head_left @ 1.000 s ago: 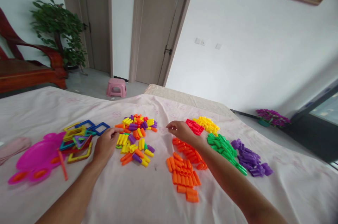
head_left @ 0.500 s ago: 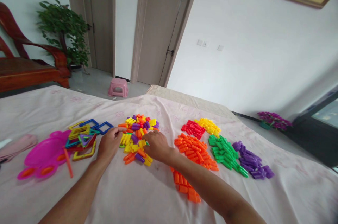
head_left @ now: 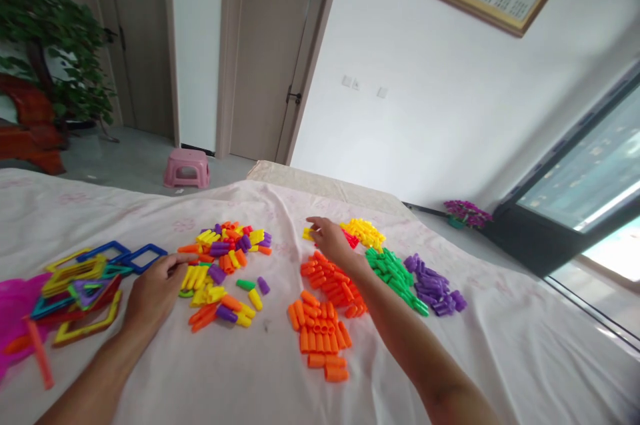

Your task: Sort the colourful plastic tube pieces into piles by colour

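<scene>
My left hand (head_left: 157,288) rests at the left edge of a mixed pile of plastic pieces (head_left: 220,248), its fingers bent by an orange piece; whether it grips anything is hidden. Over the red pieces (head_left: 351,238), my right hand (head_left: 330,240) is closed on a yellow piece (head_left: 307,233) that sticks out left of its fingers. Beyond it lies a heap of yellow pieces (head_left: 367,233). Orange pieces (head_left: 325,278) lie below my right hand, with green pieces (head_left: 397,278) and purple pieces (head_left: 435,285) to the right.
Magnetic frames (head_left: 83,285) and a pink tray (head_left: 15,318) lie on the cloth at the left. A pink stool (head_left: 187,168) stands on the floor beyond the cloth (head_left: 225,371). A plant and a wooden chair are at the far left.
My right hand has moved from the mixed pile to the red and yellow heaps, now with a yellow piece. My left hand stays by the mixed pile. The view has turned right.
</scene>
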A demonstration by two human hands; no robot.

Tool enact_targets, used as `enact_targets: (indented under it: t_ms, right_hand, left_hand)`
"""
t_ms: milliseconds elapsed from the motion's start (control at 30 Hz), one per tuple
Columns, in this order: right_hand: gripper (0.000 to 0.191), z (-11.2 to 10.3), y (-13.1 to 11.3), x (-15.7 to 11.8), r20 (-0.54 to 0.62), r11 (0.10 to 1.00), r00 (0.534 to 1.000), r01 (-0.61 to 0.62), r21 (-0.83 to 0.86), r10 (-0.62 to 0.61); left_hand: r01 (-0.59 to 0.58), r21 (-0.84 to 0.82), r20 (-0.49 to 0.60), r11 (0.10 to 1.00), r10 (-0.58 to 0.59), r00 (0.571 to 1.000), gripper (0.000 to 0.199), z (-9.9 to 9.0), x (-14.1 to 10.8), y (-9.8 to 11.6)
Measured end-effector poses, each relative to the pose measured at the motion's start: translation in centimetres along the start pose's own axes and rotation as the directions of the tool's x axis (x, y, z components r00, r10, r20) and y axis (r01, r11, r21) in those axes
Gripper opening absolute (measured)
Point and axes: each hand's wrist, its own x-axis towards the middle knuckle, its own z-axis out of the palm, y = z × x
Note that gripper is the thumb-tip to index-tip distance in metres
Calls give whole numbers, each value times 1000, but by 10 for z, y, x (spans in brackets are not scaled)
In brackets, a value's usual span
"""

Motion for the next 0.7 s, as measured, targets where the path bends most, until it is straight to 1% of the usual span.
enact_targets:
  t_ms: [67, 167, 233, 300, 400, 467, 533, 600, 700]
  right_hand:
    - [39, -28, 41, 9, -74, 983, 983, -171, -73, 166]
    - [26, -62, 99, 14, -154, 901, 930, -362, -240, 333]
    - [24, -75, 129, 12, -168, 835, 902, -433, -339, 399]
    - [27, -80, 150, 10, -150, 802, 890, -454, -387, 431]
    - [29, -77, 166, 7, -88, 808, 894, -437, -396, 440]
    - [28, -72, 172, 8, -39, 818, 898, -416, -396, 438]
    - [31, -69, 175, 10, -19, 824, 901, -405, -397, 434]
    - [38, -69, 177, 11, -41, 817, 900, -413, -402, 435]
    - [47, -72, 173, 12, -144, 799, 893, -446, -403, 426]
  left_hand:
    - [8, -8, 6, 1000, -8, 1000, 33, 1, 0, -1]
    - [8, -10, -1, 1000, -8, 1000, 31, 2, 1, -1]
    - [0, 1, -15, 1000, 0, 1000, 29, 2, 1, -2]
    - [-6, 12, -23, 1000, 6, 1000, 28, 3, 1, -2]
    - [7, 11, -15, 1000, -7, 1000, 28, 2, 0, -2]
    - [16, 3, -9, 1000, -16, 1000, 28, 2, 0, -1]
    - [18, -5, -10, 1000, -18, 1000, 29, 1, -1, 0]
    - [20, -10, -10, 1000, -20, 1000, 30, 1, -1, 0]
    - [24, -26, -7, 999, -24, 1000, 31, 2, -1, 0]
